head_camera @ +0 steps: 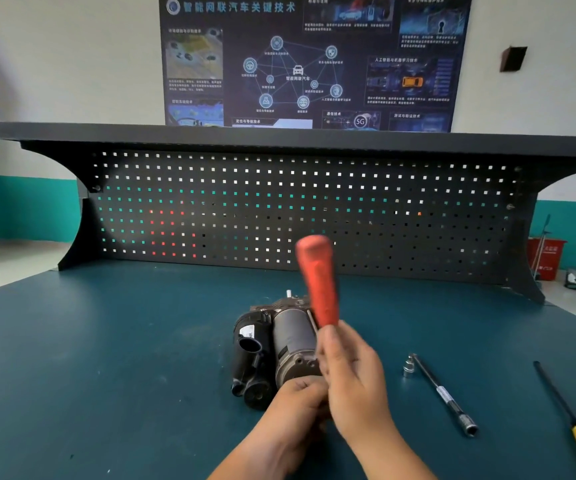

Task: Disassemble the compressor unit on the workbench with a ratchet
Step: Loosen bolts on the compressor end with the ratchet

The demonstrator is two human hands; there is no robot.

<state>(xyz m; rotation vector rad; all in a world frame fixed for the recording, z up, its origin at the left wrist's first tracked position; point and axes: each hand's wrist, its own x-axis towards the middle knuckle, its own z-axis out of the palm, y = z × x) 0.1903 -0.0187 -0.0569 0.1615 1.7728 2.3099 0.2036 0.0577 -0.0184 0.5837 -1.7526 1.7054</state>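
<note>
The compressor unit (272, 348), a dark grey and black metal body with a cylindrical motor, lies on the teal workbench (106, 341) near the middle. My right hand (352, 379) grips a ratchet by the lower end of its red handle (317, 282), which points up and away over the compressor; the ratchet's head is hidden behind my hands. My left hand (297, 403) curls at the compressor's near end, just under the right hand, fingers pinched at something I cannot make out.
A steel extension bar with a socket (439, 393) lies on the bench to the right of the compressor. Farther right, a screwdriver with a yellow handle (570, 420) reaches the frame's edge. A black pegboard back panel (297, 209) with a shelf on top closes the far side.
</note>
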